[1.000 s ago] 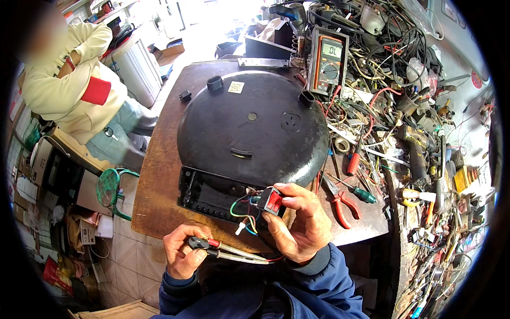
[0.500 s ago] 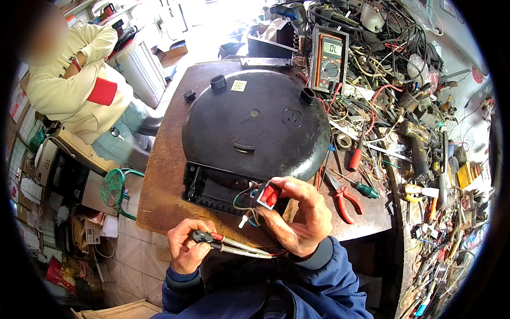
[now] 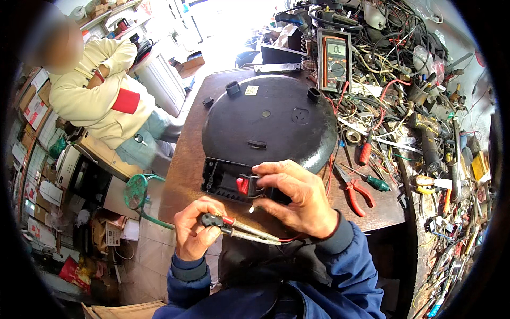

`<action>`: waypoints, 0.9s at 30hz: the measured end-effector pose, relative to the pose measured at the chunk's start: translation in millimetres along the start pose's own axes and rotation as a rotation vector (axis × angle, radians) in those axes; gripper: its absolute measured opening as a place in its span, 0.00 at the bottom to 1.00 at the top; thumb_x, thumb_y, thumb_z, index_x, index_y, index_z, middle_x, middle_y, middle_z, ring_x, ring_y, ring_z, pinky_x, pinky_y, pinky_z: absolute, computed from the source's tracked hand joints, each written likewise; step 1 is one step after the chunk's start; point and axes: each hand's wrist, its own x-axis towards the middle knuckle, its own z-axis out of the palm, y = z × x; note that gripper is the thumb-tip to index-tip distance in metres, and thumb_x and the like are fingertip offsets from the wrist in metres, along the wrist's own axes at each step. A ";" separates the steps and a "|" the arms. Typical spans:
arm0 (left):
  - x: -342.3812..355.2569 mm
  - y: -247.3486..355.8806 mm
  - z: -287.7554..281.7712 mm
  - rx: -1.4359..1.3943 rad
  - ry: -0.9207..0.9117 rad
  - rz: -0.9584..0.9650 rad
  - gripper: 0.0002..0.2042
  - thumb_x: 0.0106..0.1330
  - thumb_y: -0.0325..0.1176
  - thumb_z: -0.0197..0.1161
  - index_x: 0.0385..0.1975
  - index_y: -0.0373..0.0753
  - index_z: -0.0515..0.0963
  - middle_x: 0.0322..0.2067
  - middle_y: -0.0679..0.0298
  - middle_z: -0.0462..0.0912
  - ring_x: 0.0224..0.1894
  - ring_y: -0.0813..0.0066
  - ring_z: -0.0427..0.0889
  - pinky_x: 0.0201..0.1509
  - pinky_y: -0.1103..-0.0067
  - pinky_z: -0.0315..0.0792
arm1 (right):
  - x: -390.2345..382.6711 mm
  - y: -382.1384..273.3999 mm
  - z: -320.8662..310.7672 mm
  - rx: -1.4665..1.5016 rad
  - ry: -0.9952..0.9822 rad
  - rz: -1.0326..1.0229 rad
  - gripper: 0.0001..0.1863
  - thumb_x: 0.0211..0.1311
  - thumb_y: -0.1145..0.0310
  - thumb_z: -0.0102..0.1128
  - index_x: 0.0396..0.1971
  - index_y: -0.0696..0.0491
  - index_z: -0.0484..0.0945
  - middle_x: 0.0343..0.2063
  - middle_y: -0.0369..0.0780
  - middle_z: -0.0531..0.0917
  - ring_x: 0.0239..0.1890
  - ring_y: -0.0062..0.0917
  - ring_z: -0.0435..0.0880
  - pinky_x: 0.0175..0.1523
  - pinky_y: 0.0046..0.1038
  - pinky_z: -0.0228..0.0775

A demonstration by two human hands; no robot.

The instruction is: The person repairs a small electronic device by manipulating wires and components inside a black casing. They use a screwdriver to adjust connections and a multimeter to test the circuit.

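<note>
My left hand (image 3: pixel 192 229) is closed around a pair of multimeter test probes (image 3: pixel 227 219), one with a red part, their pale coiled leads running to the right. Between the thumb and fingers of my right hand (image 3: pixel 300 194) is a red rocker switch (image 3: pixel 243 185) in a dark housing, its red face turned to the left. A small white connector (image 3: pixel 252 209) dangles just below it. The switch is over the open rectangular compartment (image 3: pixel 211 183) at the near edge of a round black appliance base (image 3: pixel 228 125), which lies on the table with a socket in its surface.
A multimeter (image 3: pixel 335 61) with a lit screen stands behind the base. Red-handled pliers (image 3: pixel 357 196), a red screwdriver (image 3: pixel 365 151) and a green one (image 3: pixel 378 184) lie to the right, beside heaped cables and tools. A person in a cream top (image 3: pixel 90 103) stands at far left with arms folded.
My right hand has turned the switch, so its red face points left instead of up, and brought it over the compartment. The probes stay in my left hand. The whole view has shifted slightly.
</note>
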 end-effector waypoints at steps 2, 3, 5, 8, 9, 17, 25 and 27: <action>9.9 5.4 3.2 0.033 -0.035 0.004 0.14 0.58 0.30 0.66 0.41 0.30 0.77 0.42 0.52 0.80 0.41 0.73 0.78 0.49 0.77 0.74 | 1.6 2.4 -6.9 0.073 -0.065 0.012 0.12 0.51 0.77 0.76 0.37 0.59 0.84 0.49 0.46 0.87 0.49 0.41 0.86 0.53 0.37 0.79; 13.5 8.2 4.8 0.050 -0.055 0.005 0.14 0.58 0.30 0.66 0.41 0.30 0.77 0.42 0.52 0.80 0.42 0.73 0.78 0.49 0.77 0.74 | 2.0 4.0 -8.3 0.114 -0.085 0.012 0.11 0.51 0.78 0.73 0.36 0.59 0.84 0.47 0.45 0.87 0.48 0.42 0.86 0.53 0.37 0.79; 15.2 13.7 6.6 0.104 -0.054 -0.004 0.14 0.58 0.30 0.66 0.41 0.30 0.79 0.55 0.47 0.78 0.55 0.66 0.77 0.62 0.71 0.70 | 2.1 10.5 -5.5 0.062 -0.031 -0.052 0.10 0.51 0.79 0.72 0.36 0.59 0.84 0.45 0.45 0.88 0.47 0.41 0.86 0.52 0.38 0.79; 22.9 17.1 9.6 0.203 -0.101 0.039 0.15 0.58 0.31 0.67 0.43 0.31 0.81 0.68 0.41 0.70 0.72 0.57 0.67 0.75 0.64 0.60 | 0.5 13.4 3.6 -0.009 0.047 -0.085 0.10 0.51 0.80 0.71 0.35 0.58 0.84 0.41 0.43 0.88 0.45 0.40 0.86 0.50 0.37 0.79; 25.1 17.8 12.0 0.188 -0.105 0.019 0.15 0.59 0.31 0.68 0.43 0.31 0.82 0.69 0.41 0.70 0.73 0.57 0.67 0.75 0.64 0.60 | -0.5 13.1 7.6 -0.031 0.070 -0.085 0.10 0.51 0.80 0.71 0.35 0.58 0.84 0.41 0.43 0.88 0.44 0.40 0.86 0.49 0.37 0.79; 25.5 20.7 28.0 0.243 -0.119 -0.076 0.16 0.60 0.29 0.70 0.46 0.30 0.83 0.70 0.40 0.68 0.73 0.57 0.68 0.76 0.63 0.60 | -1.9 14.6 7.9 -0.072 0.121 0.084 0.12 0.51 0.74 0.75 0.35 0.54 0.80 0.30 0.41 0.84 0.35 0.42 0.82 0.47 0.38 0.73; 26.1 23.3 28.9 0.194 -0.045 -0.242 0.13 0.62 0.25 0.67 0.46 0.28 0.82 0.63 0.45 0.77 0.62 0.67 0.78 0.67 0.69 0.71 | -8.7 19.3 8.5 0.089 0.179 0.117 0.18 0.54 0.80 0.69 0.46 0.55 0.82 0.36 0.41 0.87 0.45 0.39 0.85 0.51 0.38 0.74; 24.0 22.3 27.2 0.149 -0.032 -0.262 0.13 0.63 0.24 0.66 0.46 0.28 0.81 0.62 0.47 0.78 0.55 0.71 0.81 0.60 0.73 0.76 | -8.2 19.5 10.3 0.074 0.209 0.104 0.17 0.54 0.80 0.68 0.46 0.56 0.82 0.36 0.41 0.87 0.45 0.39 0.85 0.52 0.38 0.74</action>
